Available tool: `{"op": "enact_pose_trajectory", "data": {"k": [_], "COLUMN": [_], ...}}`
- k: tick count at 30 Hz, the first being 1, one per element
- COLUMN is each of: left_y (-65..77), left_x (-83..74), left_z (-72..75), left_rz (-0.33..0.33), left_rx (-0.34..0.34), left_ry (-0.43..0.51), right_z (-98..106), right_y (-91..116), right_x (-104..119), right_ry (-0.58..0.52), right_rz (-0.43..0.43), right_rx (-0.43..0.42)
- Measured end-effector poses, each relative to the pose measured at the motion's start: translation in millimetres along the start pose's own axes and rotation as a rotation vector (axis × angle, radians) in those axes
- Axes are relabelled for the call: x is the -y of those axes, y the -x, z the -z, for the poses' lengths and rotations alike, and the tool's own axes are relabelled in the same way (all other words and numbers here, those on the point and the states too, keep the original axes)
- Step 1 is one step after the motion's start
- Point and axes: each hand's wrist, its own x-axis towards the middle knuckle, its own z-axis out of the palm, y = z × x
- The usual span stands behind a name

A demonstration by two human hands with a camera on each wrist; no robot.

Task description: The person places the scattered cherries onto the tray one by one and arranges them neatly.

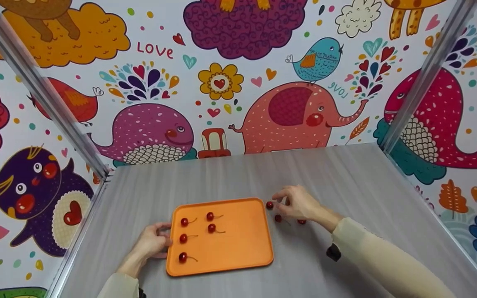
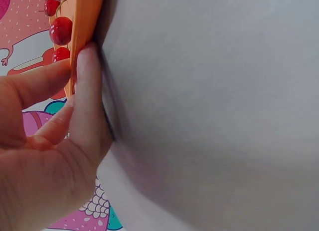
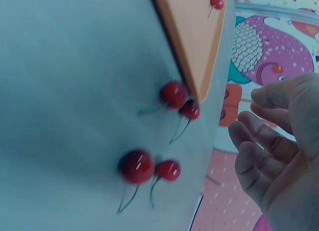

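An orange tray (image 1: pixel 242 236) lies on the table, with red cherries on its left half, among them one cherry (image 1: pixel 183 257) at the lower left. My left hand (image 1: pixel 153 241) holds the tray's left edge, the rim between its digits in the left wrist view. My right hand (image 1: pixel 300 203) hovers just right of the tray, fingers loosely bent and apart, nothing between them. Below and beside it lie loose cherries with green stems: one cherry (image 1: pixel 270 205) close to the tray's upper right corner, another cherry (image 1: pixel 278 218) just under it, and a third (image 1: pixel 301 221) partly hidden by my wrist.
The grey table (image 1: pixel 325 169) meets patterned walls (image 1: pixel 222 41) at the back and sides, with metal posts (image 1: pixel 425 74) at the corners. Several loose cherries, including a large-looking one (image 3: pixel 137 166), show in the right wrist view.
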Motion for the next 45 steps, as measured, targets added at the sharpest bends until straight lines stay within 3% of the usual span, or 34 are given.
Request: {"op": "enact_pose_trajectory", "data": {"k": [15, 23, 32, 45], "left_y": [-0.8, -3.0, -4.0, -1.6], "left_x": [0.4, 0.5, 1.5, 1.1], "left_z": [-1.5, -1.2, -1.5, -0.2], "left_rz": [-0.012, -0.002, -0.006, 0.004], "left_rx": [-0.002, 0.0, -0.003, -0.005], "left_ry": [0.014, 0.027, 0.025, 0.023], "right_z": [16.5, 20.0, 16.9, 10.8], "right_y": [33.2, 50.7, 59.3, 64.3], "right_x": [-41.5, -59.3, -73.7, -77.3], "right_ry": [0.05, 0.097, 0.138, 0.152], "right_rz": [-0.048, -0.123, -0.092, -0.051], "right_rx": [-0.039, 0.026, 0.02, -0.011]}}
